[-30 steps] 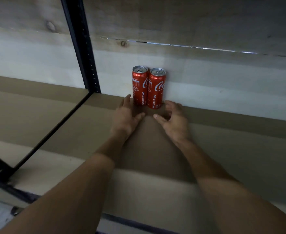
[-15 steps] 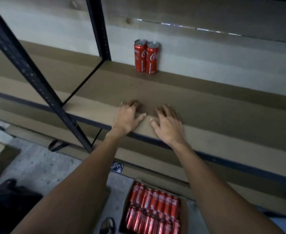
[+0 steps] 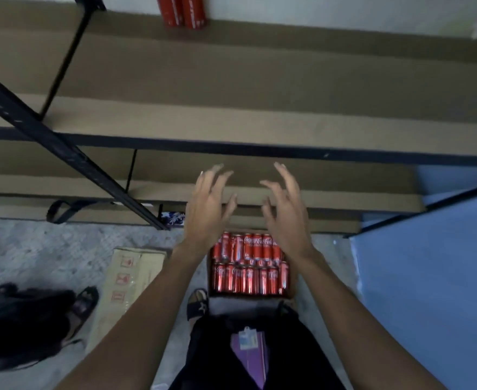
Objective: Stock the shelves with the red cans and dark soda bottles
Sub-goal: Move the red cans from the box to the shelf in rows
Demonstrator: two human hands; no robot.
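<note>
Two red cans (image 3: 182,12) stand side by side at the back of the brown shelf board (image 3: 259,80), cut off by the top edge of the view. On the floor below sits an open cardboard box (image 3: 293,277) packed with several red cans (image 3: 248,266) in two rows. My left hand (image 3: 207,208) and my right hand (image 3: 285,209) hover in the air above the box, in front of the lower shelf. Both hands hold nothing, with fingers spread and relaxed. No dark soda bottles are in view.
A black slanted shelf post (image 3: 71,156) crosses the left. A flattened cardboard sheet (image 3: 124,285) lies on the concrete floor left of the box. A sandalled foot (image 3: 197,304) stands by the box. A blue panel (image 3: 423,291) fills the right side. Dark fabric (image 3: 20,319) lies at far left.
Both hands left the shelf board and dropped toward the box of cans. The view tilted down, so the two shelved cans slid to the top edge.
</note>
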